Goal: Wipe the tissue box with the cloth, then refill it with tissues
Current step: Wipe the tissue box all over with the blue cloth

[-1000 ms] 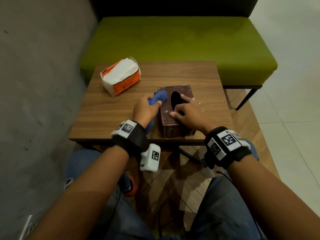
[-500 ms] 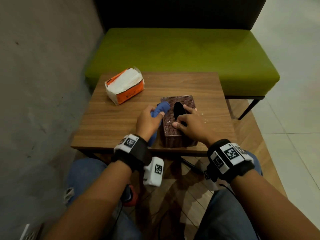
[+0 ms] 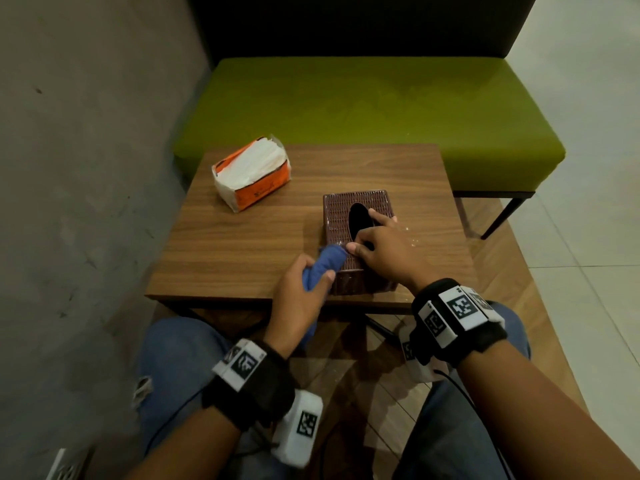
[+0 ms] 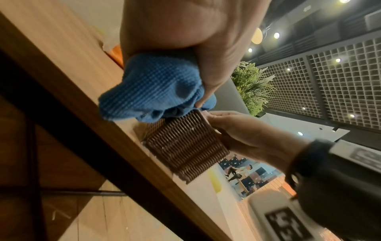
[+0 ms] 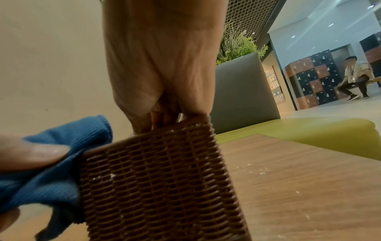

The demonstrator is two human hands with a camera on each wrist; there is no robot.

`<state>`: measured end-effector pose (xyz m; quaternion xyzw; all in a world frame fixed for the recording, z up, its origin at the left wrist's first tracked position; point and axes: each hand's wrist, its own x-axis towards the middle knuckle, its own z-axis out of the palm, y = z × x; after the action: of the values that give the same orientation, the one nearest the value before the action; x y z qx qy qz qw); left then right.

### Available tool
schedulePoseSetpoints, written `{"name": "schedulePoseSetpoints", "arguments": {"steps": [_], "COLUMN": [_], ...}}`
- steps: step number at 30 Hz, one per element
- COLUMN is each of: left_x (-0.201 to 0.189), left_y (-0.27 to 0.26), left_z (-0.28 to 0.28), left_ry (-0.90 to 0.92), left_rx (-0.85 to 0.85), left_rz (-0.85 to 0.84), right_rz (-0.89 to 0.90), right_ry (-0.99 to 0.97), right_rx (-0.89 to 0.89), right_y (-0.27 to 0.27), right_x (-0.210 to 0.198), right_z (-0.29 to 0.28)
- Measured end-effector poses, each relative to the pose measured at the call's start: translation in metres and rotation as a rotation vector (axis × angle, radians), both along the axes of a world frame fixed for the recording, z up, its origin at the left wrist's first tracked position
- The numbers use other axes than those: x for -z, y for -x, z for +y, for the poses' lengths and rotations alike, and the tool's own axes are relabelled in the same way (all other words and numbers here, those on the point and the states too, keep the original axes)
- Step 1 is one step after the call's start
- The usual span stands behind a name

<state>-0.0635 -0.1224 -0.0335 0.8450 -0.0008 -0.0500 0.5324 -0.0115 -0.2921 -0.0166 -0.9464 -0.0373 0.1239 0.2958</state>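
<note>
A brown woven tissue box (image 3: 337, 216) (image 4: 185, 146) (image 5: 160, 179) stands near the front edge of the wooden table (image 3: 242, 244); its oval top opening looks dark. My left hand (image 3: 306, 275) (image 4: 185, 24) grips a bunched blue cloth (image 3: 327, 261) (image 4: 156, 88) (image 5: 51, 163) and presses it against the box's near left top corner. My right hand (image 3: 367, 233) (image 5: 160, 65) lies on top of the box, fingers curled down onto it beside the opening, holding it steady. An opened orange and white tissue pack (image 3: 251, 176) lies at the table's back left.
White crumbs (image 5: 257, 169) speckle the tabletop right of the box. A green bench (image 3: 363, 109) stands behind the table and a grey wall (image 3: 86, 168) runs along the left. My knees in jeans (image 3: 180, 368) sit under the front edge. A seated person (image 5: 354, 76) is far off.
My left hand has slid the cloth toward me along the box's left top edge, from beside the opening to the near corner. The right hand has stayed on the box.
</note>
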Motion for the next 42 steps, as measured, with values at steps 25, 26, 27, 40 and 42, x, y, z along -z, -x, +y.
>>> {"name": "schedulePoseSetpoints", "arguments": {"steps": [25, 26, 27, 40, 42], "left_x": [-0.002, -0.003, -0.004, -0.009, -0.007], "left_y": [-0.052, -0.044, -0.038, -0.112, -0.088], "left_z": [0.011, 0.012, 0.012, -0.005, 0.001], "left_ry": [-0.089, -0.083, -0.080, -0.028, -0.031], "left_rx": [-0.093, -0.085, -0.080, -0.085, -0.086], "left_rz": [-0.109, -0.124, -0.127, 0.109, 0.122], "right_rz": [-0.115, -0.126, -0.140, -0.094, -0.094], "right_ry": [0.119, 0.115, 0.101, 0.066, 0.064], "right_rx": [0.308, 0.278, 0.246, 0.026, 0.032], "right_y": [0.026, 0.024, 0.022, 0.008, 0.006], "right_x": [0.005, 0.007, 0.009, 0.006, 0.007], "right_z": [0.030, 0.030, 0.028, 0.010, 0.010]}}
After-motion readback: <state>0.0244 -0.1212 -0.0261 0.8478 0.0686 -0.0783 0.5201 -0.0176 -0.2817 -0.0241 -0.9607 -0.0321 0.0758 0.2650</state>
